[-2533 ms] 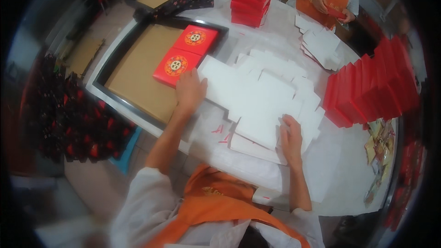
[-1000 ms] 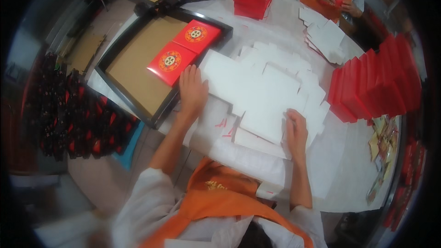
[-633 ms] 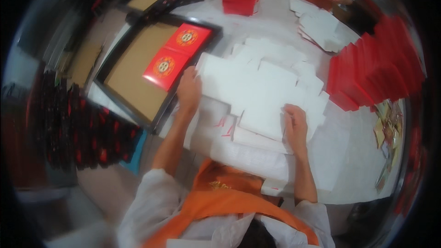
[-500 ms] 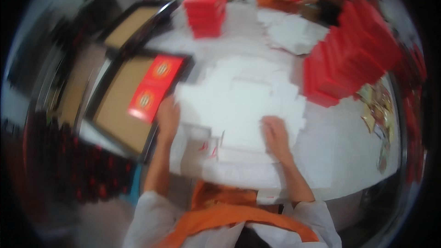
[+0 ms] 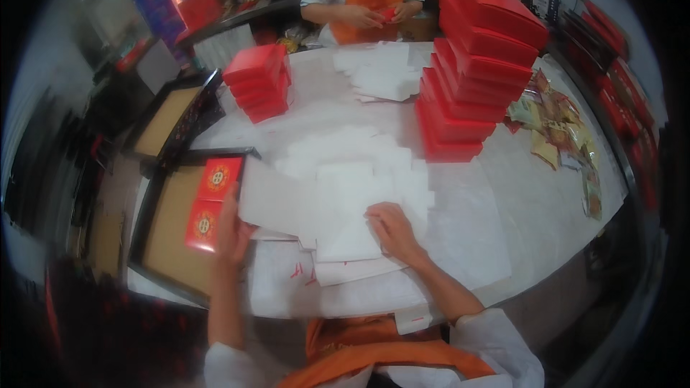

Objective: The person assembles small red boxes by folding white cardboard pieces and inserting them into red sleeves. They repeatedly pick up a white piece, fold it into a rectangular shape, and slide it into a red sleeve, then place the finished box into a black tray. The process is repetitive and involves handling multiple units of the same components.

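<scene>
My left hand (image 5: 231,230) is closed on the edge of a blurred white sheet of card (image 5: 272,197), which slants between the tray and the pile of flat white card blanks (image 5: 402,165). Just beyond that hand, two red square packets (image 5: 215,181) with gold emblems lie along the right side of a dark-rimmed tray (image 5: 146,226). My right hand (image 5: 394,233) rests at the right edge of the pile's upper blank (image 5: 348,226). Its fingers are curled together, and whatever is under the fingertips is hidden.
Red boxes are stacked high (image 5: 467,86) at the right; a shorter red stack (image 5: 256,82) stands at the far left. Wrapped packets (image 5: 564,129) lie at the right edge. More white blanks (image 5: 384,72) lie before a co-worker (image 5: 370,0) holding something red. Another tray (image 5: 167,122) lies behind the first.
The view has tilted up and shifted, showing more of the co-worker. A white sheet now stands out from the pile at my left hand. My right hand stays on the pile.
</scene>
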`<state>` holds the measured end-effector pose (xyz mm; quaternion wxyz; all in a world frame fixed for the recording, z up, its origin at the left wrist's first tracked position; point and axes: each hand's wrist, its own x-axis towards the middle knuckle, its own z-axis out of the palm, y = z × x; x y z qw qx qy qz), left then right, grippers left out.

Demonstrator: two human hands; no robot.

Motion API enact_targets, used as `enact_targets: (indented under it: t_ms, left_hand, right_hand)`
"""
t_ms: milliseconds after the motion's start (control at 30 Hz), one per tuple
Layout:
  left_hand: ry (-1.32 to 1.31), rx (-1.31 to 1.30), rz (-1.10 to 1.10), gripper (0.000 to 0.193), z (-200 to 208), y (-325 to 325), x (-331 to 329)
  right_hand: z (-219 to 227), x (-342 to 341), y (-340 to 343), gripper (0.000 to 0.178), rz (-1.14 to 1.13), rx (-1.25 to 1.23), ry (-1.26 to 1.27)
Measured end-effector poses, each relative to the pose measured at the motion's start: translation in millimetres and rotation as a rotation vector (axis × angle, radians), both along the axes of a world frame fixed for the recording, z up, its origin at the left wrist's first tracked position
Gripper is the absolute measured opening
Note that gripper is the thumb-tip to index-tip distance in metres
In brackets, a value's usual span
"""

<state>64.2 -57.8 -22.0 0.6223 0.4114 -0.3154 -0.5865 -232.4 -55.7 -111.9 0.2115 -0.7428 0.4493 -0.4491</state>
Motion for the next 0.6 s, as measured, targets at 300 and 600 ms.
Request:
enact_targets:
  t_ms: [300,600]
  left_hand:
    - [-0.335,0.492,-0.087,0.034,-52,17,-79]
    - [-0.519,0.146,-0.073,0.021,-26,49,-77]
  right_hand:
    - [-5,0,0,0.017,-0.060,0.005,-0.148]
    - [55,-42,23,0.051,0.109,0.351,-1.340]
